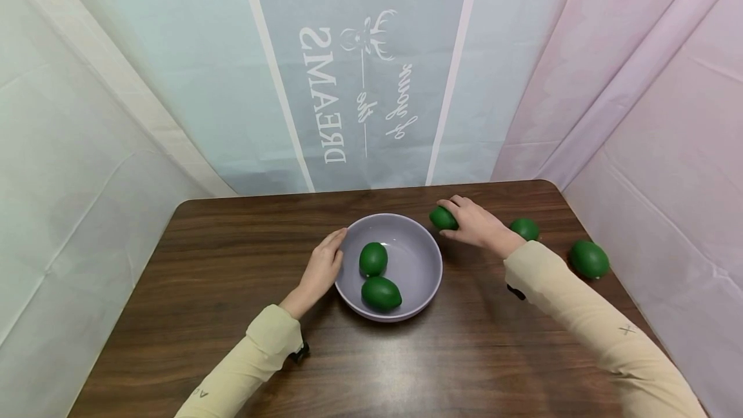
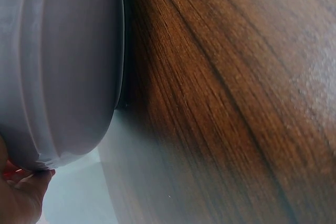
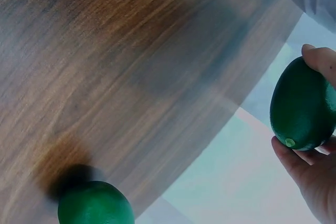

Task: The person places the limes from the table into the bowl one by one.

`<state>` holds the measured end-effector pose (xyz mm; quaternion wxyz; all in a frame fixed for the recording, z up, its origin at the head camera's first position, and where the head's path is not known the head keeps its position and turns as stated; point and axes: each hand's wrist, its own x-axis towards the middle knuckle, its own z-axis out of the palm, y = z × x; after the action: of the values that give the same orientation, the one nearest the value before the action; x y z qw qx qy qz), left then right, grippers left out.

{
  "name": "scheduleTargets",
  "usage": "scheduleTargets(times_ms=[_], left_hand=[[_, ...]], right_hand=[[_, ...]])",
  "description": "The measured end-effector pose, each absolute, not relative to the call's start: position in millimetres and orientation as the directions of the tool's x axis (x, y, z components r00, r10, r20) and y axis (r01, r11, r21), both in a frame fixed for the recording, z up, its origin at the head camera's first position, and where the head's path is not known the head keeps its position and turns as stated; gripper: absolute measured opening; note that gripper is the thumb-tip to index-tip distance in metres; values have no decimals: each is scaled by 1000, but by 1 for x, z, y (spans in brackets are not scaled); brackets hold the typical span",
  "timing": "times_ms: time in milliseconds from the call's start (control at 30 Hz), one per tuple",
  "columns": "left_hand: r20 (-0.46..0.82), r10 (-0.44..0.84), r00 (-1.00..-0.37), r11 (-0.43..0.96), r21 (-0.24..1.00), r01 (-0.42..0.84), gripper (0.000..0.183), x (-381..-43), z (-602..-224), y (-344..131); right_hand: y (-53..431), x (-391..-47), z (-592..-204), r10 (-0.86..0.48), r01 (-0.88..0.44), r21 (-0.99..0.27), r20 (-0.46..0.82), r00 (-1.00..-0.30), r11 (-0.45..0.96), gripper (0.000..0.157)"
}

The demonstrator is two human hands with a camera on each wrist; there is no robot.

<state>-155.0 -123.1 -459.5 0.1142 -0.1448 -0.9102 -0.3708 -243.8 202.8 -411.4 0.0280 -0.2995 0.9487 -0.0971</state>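
My right hand (image 1: 473, 223) grips a green lime (image 1: 444, 218) between thumb and fingers, just beyond the right rim of a grey-purple bowl (image 1: 426, 269). In the right wrist view this lime (image 3: 299, 106) appears held up off the table. With fairly straight fingers, my left hand (image 1: 322, 266) rests against the bowl's left side; the left wrist view has its fingers (image 2: 34, 190) touching the outer wall. Inside the bowl lie two limes, one lime (image 1: 373, 258) behind the other lime (image 1: 381, 293), both toward the left.
Two more limes sit at the right of the dark wooden table (image 1: 232, 289): one lime (image 1: 525, 229) behind my right wrist, another lime (image 1: 589, 259) near the right edge. A printed cloth (image 1: 371, 82) hangs behind the table, with pale cloth walls at both sides.
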Motion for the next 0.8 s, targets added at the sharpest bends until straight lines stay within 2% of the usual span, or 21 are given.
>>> scheduleTargets(times_ms=[800], left_hand=[[307,181,-934,685,642,344,42,-156,-459,-124]], right_hand=[[196,-234,-383,-659,-670,-189,125,-741,718,65]])
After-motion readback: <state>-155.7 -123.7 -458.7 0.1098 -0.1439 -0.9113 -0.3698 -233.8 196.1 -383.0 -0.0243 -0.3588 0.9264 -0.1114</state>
